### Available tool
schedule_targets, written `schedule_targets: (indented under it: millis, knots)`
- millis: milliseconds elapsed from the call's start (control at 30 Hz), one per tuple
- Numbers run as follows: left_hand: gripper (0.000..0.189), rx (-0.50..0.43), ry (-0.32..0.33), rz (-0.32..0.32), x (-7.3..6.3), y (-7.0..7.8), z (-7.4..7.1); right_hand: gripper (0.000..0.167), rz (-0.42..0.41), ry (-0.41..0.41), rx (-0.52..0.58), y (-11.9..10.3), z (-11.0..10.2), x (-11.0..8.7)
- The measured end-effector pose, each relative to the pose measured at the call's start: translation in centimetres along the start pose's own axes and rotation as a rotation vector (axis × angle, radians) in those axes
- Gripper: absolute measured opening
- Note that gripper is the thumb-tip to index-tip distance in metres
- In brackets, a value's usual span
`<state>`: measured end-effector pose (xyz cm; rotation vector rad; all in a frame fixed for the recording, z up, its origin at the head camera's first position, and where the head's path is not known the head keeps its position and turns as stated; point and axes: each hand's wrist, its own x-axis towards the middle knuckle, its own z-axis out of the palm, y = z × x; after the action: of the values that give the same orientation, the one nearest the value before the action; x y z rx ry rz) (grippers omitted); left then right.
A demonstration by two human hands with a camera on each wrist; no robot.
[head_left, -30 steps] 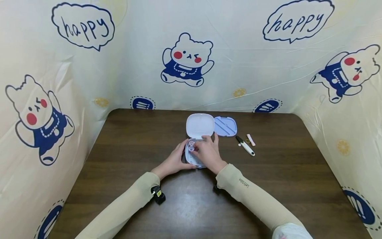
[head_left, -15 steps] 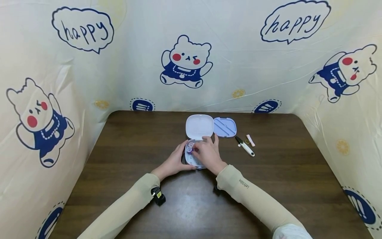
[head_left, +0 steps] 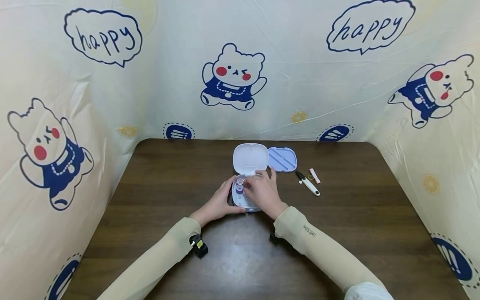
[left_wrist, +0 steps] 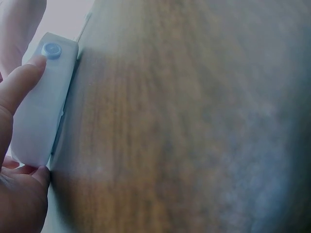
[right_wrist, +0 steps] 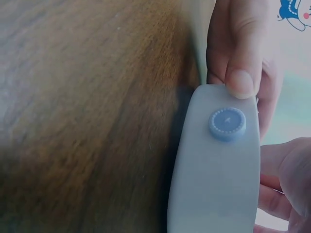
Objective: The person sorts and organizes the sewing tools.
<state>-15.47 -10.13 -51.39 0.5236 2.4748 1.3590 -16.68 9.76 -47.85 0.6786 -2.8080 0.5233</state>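
Observation:
In the head view, a pale blue sewing box (head_left: 245, 202) lies on the table with its lid (head_left: 250, 158) raised at the back. My left hand (head_left: 217, 202) grips its left side, the thumb along the front; in the left wrist view that thumb lies close to the round blue button (left_wrist: 51, 50). Inside the box a purple thread spool (head_left: 239, 189) stands nearest me, and a paler spool (head_left: 240, 181) is behind it. My right hand (head_left: 263, 191) hovers over the box with bent fingers beside the purple spool. Whether they touch the spool is hidden.
A lilac tray (head_left: 283, 159) with diagonal bars lies right of the lid. Farther right are a slim black-and-white tool (head_left: 308, 183), a small pink-and-white tube (head_left: 315, 176), a yellow ring (head_left: 311, 177) and a white dot-like piece (head_left: 300, 182). A printed curtain (head_left: 292, 83) surrounds the table.
My right hand has shifted slightly to the right, and more of the purple spool now shows. The left hand keeps its grip on the box.

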Motion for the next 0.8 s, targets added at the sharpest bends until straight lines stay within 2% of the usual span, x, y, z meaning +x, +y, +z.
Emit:
schedule_targets:
  millis: [400, 633, 800]
  knots:
    - [0.120, 0.010, -0.002, -0.014, 0.0, 0.1, 0.0, 0.010, 0.047, -0.009, 0.021, 1.0, -1.6, -0.6]
    - [0.122, 0.012, -0.001, -0.011, 0.0, 0.2, 0.0, 0.009, 0.058, 0.069, 0.029, 3.5, -2.6, -1.4]
    - [0.125, 0.019, -0.011, -0.036, 0.1, 0.2, 0.0, 0.009, 0.083, 0.082, 0.036, 5.6, -3.4, -1.7]
